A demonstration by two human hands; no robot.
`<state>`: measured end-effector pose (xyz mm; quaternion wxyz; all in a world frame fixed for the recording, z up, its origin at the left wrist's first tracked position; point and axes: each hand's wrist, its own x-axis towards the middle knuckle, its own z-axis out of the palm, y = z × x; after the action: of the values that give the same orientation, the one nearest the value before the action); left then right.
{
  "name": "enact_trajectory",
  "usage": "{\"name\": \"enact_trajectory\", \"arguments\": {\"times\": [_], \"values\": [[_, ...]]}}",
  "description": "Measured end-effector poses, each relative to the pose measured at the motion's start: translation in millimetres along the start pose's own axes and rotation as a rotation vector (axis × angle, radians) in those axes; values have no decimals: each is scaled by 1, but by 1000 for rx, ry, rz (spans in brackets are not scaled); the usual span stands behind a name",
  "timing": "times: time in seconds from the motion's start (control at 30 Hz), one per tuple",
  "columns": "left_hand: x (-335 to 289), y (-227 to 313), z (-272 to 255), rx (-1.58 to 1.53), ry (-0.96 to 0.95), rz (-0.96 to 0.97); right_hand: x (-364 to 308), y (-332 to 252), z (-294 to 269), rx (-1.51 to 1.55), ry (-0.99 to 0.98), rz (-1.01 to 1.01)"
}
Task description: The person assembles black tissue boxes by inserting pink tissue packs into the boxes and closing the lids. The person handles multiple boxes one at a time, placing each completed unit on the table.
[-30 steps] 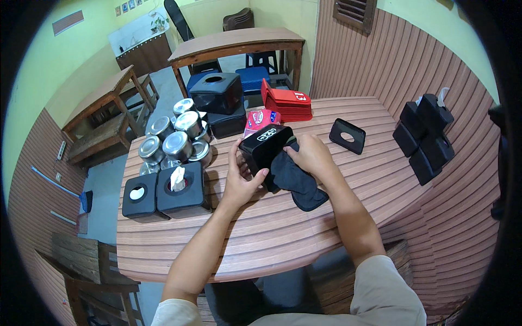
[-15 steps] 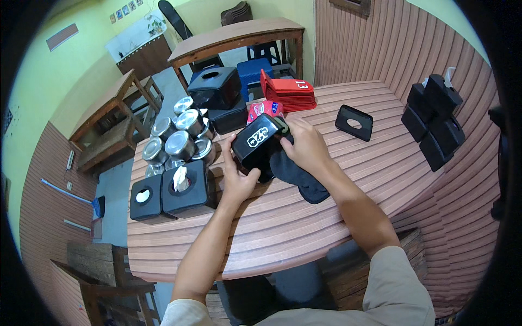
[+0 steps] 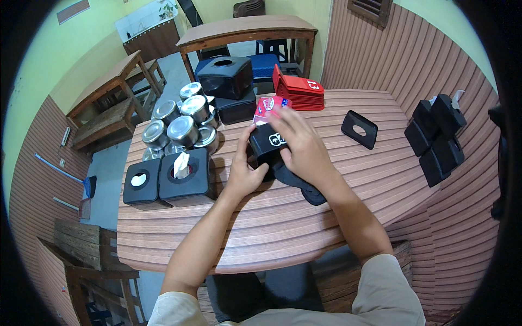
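A glossy black tissue box (image 3: 266, 142) with a white emblem is tilted up off the table at the middle. My left hand (image 3: 246, 169) is closed round its left side, thumb at the near edge and fingers along the far side. My right hand (image 3: 304, 142) lies over the box's right side, its fingers reaching across the top and smeared by motion. Out from under the right palm hangs a dark cloth (image 3: 296, 179), draped down to the tabletop. A loose black lid (image 3: 368, 136) with an oval hole lies to the right.
Two black tissue boxes (image 3: 198, 190) stand front left, before several silver round tins (image 3: 182, 130). Stacked black boxes (image 3: 235, 108), a pink packet (image 3: 262, 111) and red number stands (image 3: 302, 98) sit behind. More black boxes (image 3: 429, 133) line the right wall.
The right hand has swept from the box's far right corner across its top, fingers now extended. The box has shifted slightly right and turned in the left hand. The whole view has shifted slightly.
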<state>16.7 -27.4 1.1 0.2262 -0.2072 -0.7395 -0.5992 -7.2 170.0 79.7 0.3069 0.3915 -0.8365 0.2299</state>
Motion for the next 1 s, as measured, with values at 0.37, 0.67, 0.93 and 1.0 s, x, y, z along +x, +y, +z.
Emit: {"name": "enact_trajectory", "arguments": {"times": [0.37, 0.67, 0.93, 1.0], "values": [[1, 2, 0, -13, -8, -43, -7, 30, -17, 232, -147, 193], [3, -4, 4, -46, 57, -96, 4, 32, -17, 299, -25, 699], [2, 2, -1, -9, 75, -100, -2, 11, 7, 3, 165, 106], [1, 3, -1, 65, 79, -34, -4, 4, 11, -57, 102, 82]]}}
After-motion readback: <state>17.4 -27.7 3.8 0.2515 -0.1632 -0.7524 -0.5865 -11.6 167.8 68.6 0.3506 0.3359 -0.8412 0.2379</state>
